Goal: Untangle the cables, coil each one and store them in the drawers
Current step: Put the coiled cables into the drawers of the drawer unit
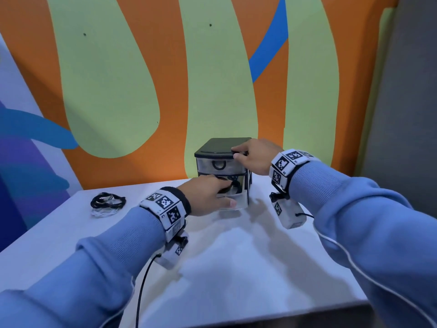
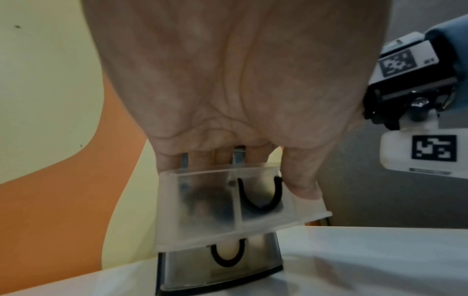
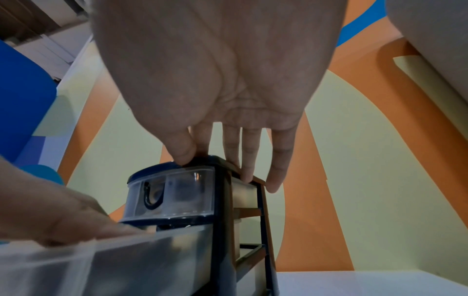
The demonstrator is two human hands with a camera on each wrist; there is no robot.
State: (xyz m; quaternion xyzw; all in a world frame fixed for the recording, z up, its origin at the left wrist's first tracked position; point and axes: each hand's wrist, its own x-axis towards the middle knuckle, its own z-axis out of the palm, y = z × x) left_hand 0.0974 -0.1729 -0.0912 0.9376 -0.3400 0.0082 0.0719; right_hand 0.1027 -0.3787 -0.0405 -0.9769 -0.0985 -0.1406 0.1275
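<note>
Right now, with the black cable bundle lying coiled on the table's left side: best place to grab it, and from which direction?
Come from straight above: the black cable bundle lies flat on the white table, open all round. Pinch across its right end, where the strands run together into one thick band. A thin white cable lies against its near side, so avoid that edge. This is a judgement from the head view alone.

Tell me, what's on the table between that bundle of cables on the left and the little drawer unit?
Only the left hand and its wrist, reaching into the open drawer; the head view shows bare table between cables and wrist.
</note>
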